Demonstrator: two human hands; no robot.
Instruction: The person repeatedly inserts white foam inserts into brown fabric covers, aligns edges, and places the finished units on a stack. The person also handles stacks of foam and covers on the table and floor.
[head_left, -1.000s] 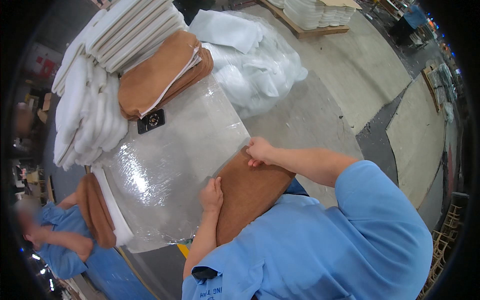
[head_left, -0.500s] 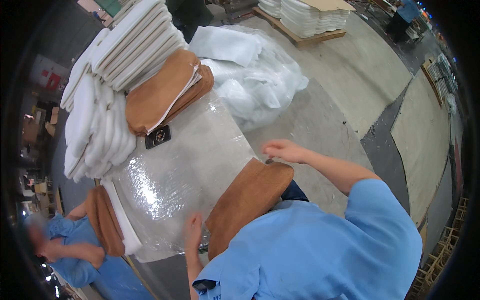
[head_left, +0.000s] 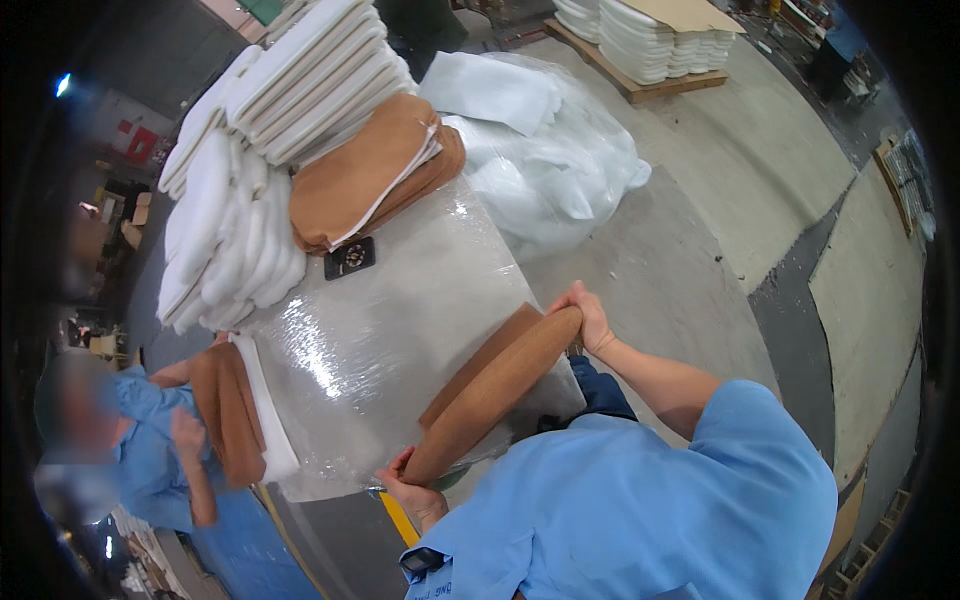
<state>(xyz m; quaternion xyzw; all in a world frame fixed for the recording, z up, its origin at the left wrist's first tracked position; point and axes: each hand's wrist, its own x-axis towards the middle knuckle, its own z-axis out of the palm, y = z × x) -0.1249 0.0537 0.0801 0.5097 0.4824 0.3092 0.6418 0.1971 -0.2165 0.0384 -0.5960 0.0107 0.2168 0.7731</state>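
A brown fabric cover (head_left: pixel 495 400) lies folded over along the table's near edge, its rounded fold bulging toward me. My left hand (head_left: pixel 412 492) is closed on its lower left end, thumb on top. At its far right end, my right hand (head_left: pixel 588 315) grips the edge with curled fingers. The cover rests partly on the plastic-wrapped tabletop (head_left: pixel 390 350) and partly over its edge. Whether anything is inside the cover is hidden.
A stack of brown covers (head_left: pixel 365 170) lies at the table's back beside white pads (head_left: pixel 310 85) and a small black box (head_left: pixel 349 258). Clear plastic bags of white padding (head_left: pixel 550 150) stand beyond. At left, a co-worker (head_left: pixel 150 430) is at another brown cover (head_left: pixel 225 415).
Both hands, apart from the cover before, have closed on its two ends. The cover went from lying flat toward me to folded over. The co-worker's arm has shifted.
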